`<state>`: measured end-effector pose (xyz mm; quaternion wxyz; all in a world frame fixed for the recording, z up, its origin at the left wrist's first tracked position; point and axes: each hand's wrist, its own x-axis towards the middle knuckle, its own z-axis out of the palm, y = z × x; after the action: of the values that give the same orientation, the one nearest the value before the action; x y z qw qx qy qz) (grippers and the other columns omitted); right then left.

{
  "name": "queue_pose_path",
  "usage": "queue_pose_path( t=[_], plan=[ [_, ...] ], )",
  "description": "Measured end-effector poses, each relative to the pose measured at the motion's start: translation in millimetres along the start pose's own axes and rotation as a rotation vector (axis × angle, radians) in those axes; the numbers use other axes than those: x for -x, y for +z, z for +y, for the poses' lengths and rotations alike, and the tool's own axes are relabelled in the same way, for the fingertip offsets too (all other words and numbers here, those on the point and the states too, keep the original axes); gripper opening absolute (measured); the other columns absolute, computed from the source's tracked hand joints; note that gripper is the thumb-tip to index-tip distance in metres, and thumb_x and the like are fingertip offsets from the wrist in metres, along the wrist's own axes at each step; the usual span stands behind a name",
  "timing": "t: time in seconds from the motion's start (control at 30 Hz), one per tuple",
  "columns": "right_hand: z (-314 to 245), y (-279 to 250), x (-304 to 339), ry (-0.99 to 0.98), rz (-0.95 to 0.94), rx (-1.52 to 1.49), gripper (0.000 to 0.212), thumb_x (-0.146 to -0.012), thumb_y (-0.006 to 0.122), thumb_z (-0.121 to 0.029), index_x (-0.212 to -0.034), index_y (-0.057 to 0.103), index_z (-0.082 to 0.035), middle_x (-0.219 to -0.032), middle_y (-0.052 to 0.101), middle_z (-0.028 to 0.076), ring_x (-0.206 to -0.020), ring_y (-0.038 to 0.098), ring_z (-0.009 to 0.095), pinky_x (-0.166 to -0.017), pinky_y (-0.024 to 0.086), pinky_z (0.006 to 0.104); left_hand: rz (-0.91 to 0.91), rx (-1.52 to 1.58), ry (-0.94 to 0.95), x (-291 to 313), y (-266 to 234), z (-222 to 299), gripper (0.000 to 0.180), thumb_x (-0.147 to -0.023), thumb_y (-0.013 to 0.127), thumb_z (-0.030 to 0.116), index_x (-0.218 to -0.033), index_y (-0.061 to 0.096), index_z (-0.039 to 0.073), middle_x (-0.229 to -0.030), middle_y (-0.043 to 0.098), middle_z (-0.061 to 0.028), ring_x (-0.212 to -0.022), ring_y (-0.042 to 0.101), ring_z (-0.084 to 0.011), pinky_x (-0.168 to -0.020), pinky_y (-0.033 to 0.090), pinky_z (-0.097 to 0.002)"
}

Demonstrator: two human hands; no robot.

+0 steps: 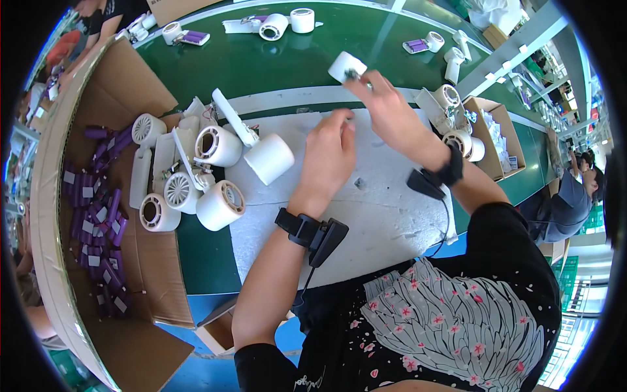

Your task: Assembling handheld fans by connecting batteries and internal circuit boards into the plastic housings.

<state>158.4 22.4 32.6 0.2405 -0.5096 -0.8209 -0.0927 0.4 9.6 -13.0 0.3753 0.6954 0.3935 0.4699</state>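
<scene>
Above the far edge of a white foam mat [372,215], my right hand [392,114] has its fingers closed on a small white fan head [345,66]. Small dark parts show by my fingertips. Lower and to its left, my left hand [328,153] is closed in a pinch over the mat; what its fingers hold, if anything, is too small to name. Nearest to my left hand lies a white handheld fan [269,159], its handle pointing away. More white fan heads [221,205] and open white shells are heaped beside it.
At the left stands a cardboard box [157,274] with many purple battery cells [98,215]. Fan parts [273,27] sit spaced along the green conveyor belt [372,39]. On the right are more fan heads [464,145] and a small carton [513,134] of white pieces. Other people work nearby.
</scene>
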Motion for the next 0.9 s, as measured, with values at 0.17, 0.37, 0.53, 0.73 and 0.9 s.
queue_pose_path(
  t=[0.17,0.37,0.53,0.73,0.9],
  plan=[
    [-28,-35,49,-0.094,-0.217,0.033,0.047,-0.065,0.052,0.016,-0.108,0.059,-0.002,-0.11,0.053,0.018,-0.102,0.057,0.035,-0.082,0.051,0.0404,0.04,0.057,-0.048,-4,0,10,0.029,-0.09,0.06,0.017,-0.113,0.057,0.0,-0.097,0.063,-0.0238,-0.087,0.063,-0.0397,-0.076,0.05,-0.0445],
    [-1,-49,60,0.023,-0.248,0.063,0.038,-0.066,0.052,0.016,-0.1,0.061,0.0,-0.109,0.055,0.017,-0.101,0.057,0.035,-0.084,0.05,0.04,-0.154,-0.034,0.053,-2,1,4,0.032,-0.09,0.062,0.023,-0.114,0.058,0.002,-0.099,0.064,-0.0198,-0.078,0.063,-0.0316,-0.071,0.051,-0.0392],
    [32,-53,78,0.092,-0.238,0.179,0.033,-0.068,0.053,0.016,-0.095,0.063,0.001,-0.107,0.057,0.017,-0.101,0.057,0.035,-0.084,0.05,0.0405,-0.168,-0.116,0.103,0,3,3,0.033,-0.088,0.065,0.022,-0.114,0.058,0.002,-0.099,0.064,-0.0173,-0.073,0.063,-0.0269,-0.069,0.051,-0.0371],
    [42,-72,77,0.114,-0.592,0.208,0.03,-0.073,0.059,0.007,-0.102,0.063,0.0,-0.107,0.059,0.017,-0.1,0.058,0.034,-0.084,0.049,0.0411,-0.15,-0.082,0.109,5,2,-1,0.03,-0.086,0.065,0.02,-0.111,0.06,0.003,-0.097,0.063,-0.0181,-0.078,0.062,-0.0311,-0.071,0.051,-0.0399],
    [30,-100,19,-0.016,-0.609,0.044,0.037,-0.078,0.067,-0.01,-0.112,0.059,0.0,-0.107,0.061,0.016,-0.094,0.06,0.033,-0.081,0.05,0.0384,-0.176,-0.054,0.055,4,-1,-2,0.027,-0.085,0.065,0.018,-0.107,0.061,0.003,-0.096,0.063,-0.0209,-0.087,0.062,-0.0392,-0.076,0.05,-0.0452]
  ],
)
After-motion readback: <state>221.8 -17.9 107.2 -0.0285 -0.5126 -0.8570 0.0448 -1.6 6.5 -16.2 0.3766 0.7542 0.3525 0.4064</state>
